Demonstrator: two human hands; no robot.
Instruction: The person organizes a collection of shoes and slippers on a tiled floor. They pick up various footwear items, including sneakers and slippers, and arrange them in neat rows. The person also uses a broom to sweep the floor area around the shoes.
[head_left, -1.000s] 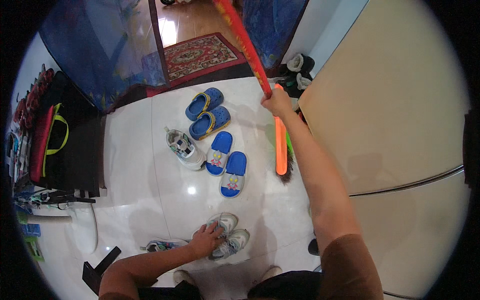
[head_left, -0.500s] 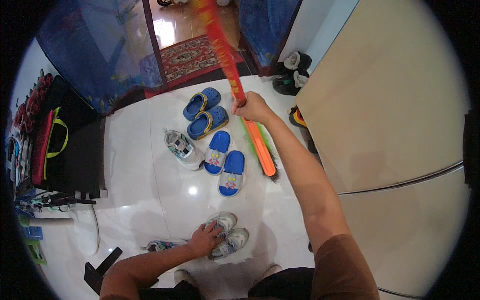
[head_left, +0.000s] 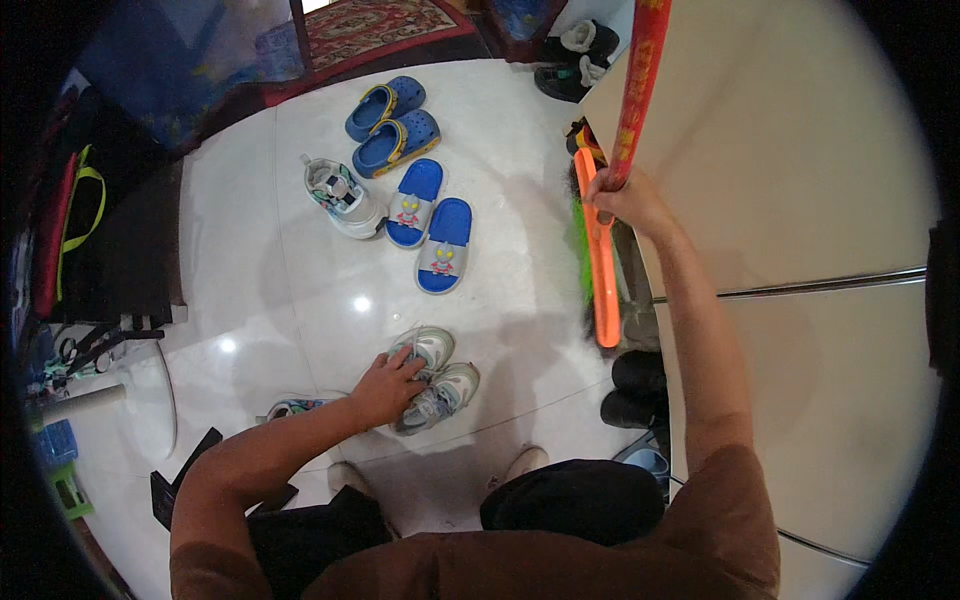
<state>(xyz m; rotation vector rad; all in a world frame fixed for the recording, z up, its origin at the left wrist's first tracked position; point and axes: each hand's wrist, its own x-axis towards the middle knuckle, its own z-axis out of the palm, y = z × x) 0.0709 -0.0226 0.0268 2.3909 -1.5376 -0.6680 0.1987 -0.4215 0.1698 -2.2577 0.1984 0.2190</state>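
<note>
In my right hand (head_left: pixel 635 203) is a broom, gripped low on its red handle (head_left: pixel 640 85), just above the head. The broom's long orange head (head_left: pixel 603 280) has green and dark bristles and lies along the cabinet's base. My left hand (head_left: pixel 388 390) reaches down to a pair of pale grey sneakers (head_left: pixel 440 395), its fingers over their openings; the finger undersides are hidden. Another patterned shoe (head_left: pixel 300 407) sits partly behind my left forearm. Farther off stand blue-and-grey slides (head_left: pixel 443 245), a white high-top sneaker (head_left: pixel 343 200) and blue clogs (head_left: pixel 397 142) with yellow straps.
A beige cabinet (head_left: pixel 800 150) lines the right, with dark shoes (head_left: pixel 635 388) at its foot and black lined shoes (head_left: pixel 570 75) beyond. A patterned red rug (head_left: pixel 380 30) lies past the doorway. Left are a black bag (head_left: pixel 120 230) and a white stand base (head_left: pixel 150 400).
My right hand has swung the broom rightward, from beside the slides to the cabinet's base. The view has tipped nearer my feet. My left hand stays at the grey sneakers.
</note>
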